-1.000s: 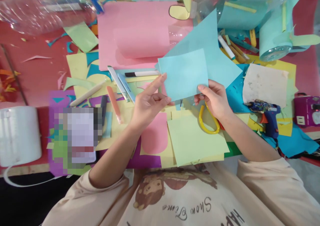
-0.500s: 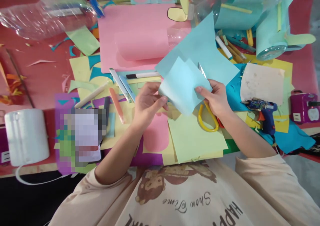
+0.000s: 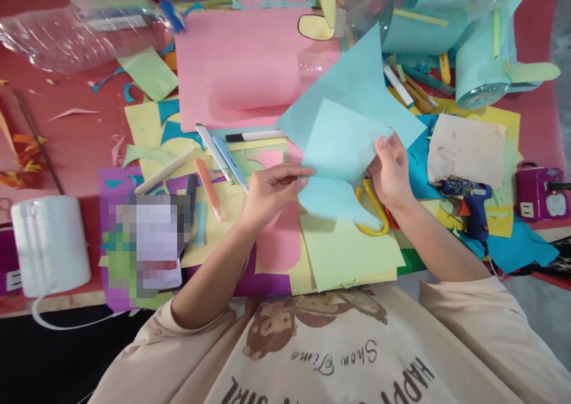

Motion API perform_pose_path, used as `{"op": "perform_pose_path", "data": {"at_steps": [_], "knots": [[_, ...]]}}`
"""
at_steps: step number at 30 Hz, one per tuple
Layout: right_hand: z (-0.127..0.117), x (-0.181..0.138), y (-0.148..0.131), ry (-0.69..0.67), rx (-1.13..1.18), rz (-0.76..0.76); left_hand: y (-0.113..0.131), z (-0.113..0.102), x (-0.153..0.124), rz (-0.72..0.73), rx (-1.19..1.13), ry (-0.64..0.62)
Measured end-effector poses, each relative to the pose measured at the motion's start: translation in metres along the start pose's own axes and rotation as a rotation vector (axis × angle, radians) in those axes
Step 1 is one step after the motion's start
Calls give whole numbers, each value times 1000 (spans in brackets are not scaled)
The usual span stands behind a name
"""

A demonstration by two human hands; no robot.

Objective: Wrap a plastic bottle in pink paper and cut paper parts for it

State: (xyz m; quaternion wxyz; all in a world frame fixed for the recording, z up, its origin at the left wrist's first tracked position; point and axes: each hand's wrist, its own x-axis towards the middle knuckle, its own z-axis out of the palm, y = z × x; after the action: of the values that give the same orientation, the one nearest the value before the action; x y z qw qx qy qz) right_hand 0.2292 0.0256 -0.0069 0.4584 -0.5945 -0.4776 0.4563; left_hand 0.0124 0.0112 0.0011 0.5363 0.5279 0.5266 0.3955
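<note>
Between my two hands is a light blue sheet of paper (image 3: 339,145), creased across, its lower flap hanging toward me. My left hand (image 3: 279,193) pinches it at the left end of the crease. With thumb and fingers, my right hand (image 3: 391,169) grips the sheet's right edge. Behind lies a larger blue paper (image 3: 357,71) with a curved cut-out side. Below my right hand, scissors (image 3: 373,228) show yellow handles, partly covered by the held sheet. A pale green sheet (image 3: 357,255) lies beneath, beside a pink rounded cut-out (image 3: 279,243).
A hot glue gun (image 3: 475,204) rests at right near a stained white card (image 3: 466,148). Markers (image 3: 218,151) and paper scraps lie left. Plastic bottles, one wrapped in blue paper (image 3: 482,65), stand at the back. A phone (image 3: 156,243) and white case (image 3: 51,246) are at left.
The blue sheet, folded together before, has opened along its crease, with a flap now swinging down toward me. My right hand has risen slightly and my left hand has shifted to the crease.
</note>
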Motion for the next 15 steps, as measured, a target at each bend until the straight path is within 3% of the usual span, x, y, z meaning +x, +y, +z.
{"op": "perform_pose_path", "data": {"at_steps": [7, 11, 15], "knots": [[5, -8, -4, -233, 55, -24, 1, 1, -3, 19, -40, 99], [8, -11, -3, -254, 27, 28, 1, 3, -7, 10, -38, -16], [-2, -13, -14, -291, -110, -81, 4, 4, -14, -23, 16, -93]]}}
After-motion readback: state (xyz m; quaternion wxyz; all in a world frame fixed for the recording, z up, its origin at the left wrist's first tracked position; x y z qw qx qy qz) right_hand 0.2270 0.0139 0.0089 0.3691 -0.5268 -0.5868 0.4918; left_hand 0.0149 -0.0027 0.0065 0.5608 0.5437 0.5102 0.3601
